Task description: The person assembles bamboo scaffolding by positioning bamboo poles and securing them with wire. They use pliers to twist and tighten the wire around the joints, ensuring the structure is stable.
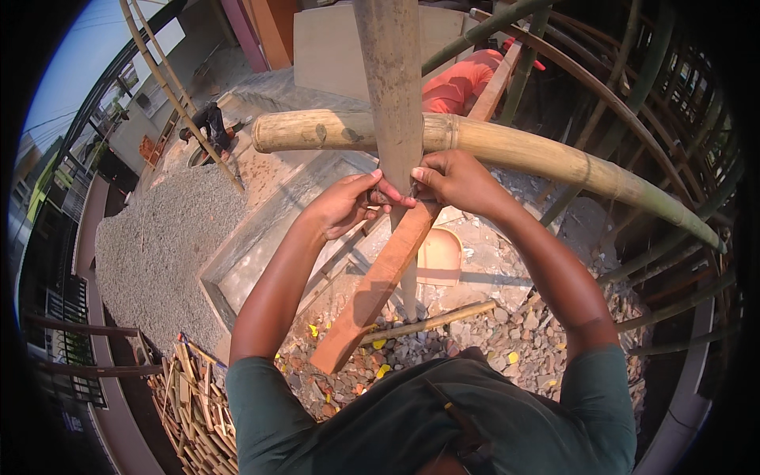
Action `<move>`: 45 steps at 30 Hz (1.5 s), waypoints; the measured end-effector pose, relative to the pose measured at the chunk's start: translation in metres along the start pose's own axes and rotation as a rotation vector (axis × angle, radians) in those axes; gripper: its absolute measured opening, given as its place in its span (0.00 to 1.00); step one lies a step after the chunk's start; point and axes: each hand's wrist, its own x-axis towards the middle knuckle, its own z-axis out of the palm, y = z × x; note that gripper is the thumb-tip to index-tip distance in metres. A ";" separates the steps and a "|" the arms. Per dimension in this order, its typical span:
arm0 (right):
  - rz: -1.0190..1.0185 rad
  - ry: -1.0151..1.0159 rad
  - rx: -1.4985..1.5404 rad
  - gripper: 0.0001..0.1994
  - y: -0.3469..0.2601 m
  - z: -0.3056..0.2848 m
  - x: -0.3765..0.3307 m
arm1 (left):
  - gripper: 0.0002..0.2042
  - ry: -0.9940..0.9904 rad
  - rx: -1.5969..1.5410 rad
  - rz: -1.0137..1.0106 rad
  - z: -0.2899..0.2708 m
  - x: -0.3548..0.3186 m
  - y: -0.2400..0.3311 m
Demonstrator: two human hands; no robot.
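While the right hand (459, 182) pinches thumb to finger at the upright pole (388, 71), the left hand (347, 206) curls half open beside it (whether either grip holds anything, I cannot tell); a reddish timber beam (381, 277) slants toward seven o'clock, a bamboo pole (522, 149) crossing from ten to three.

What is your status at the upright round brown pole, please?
Left hand and right hand close together at pole; anything pinched too small to identify. Squared reddish timber just below, round tan bamboo above; neither visibly blocking the hands.
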 end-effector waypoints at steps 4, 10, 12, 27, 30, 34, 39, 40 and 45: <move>0.167 -0.081 0.439 0.15 0.001 0.007 -0.001 | 0.20 -0.003 -0.120 0.013 -0.001 -0.003 -0.005; 0.188 -0.072 0.423 0.15 0.000 0.011 -0.004 | 0.21 0.023 -0.186 0.073 -0.005 -0.001 -0.015; 0.137 -0.044 0.285 0.16 0.003 0.009 -0.004 | 0.21 -0.056 -0.261 0.099 -0.001 0.003 -0.016; -0.055 0.159 -0.288 0.20 -0.003 0.005 -0.005 | 0.20 0.008 -0.293 0.144 0.009 -0.001 -0.014; -0.110 0.312 -0.451 0.22 -0.030 0.009 -0.023 | 0.19 0.044 -0.367 0.134 0.005 0.000 -0.020; -0.251 0.187 -0.766 0.20 -0.073 0.037 -0.032 | 0.18 0.139 -0.306 0.126 0.009 0.000 -0.016; -0.292 0.266 -0.814 0.10 -0.065 0.053 -0.011 | 0.17 0.145 -0.350 0.195 0.022 0.001 -0.016; -0.292 0.255 -0.822 0.09 -0.061 0.053 -0.010 | 0.17 0.121 -0.350 0.208 0.020 0.005 -0.018; -0.423 0.364 -0.814 0.07 -0.047 0.057 -0.011 | 0.17 0.080 -0.346 0.249 0.012 0.010 -0.028</move>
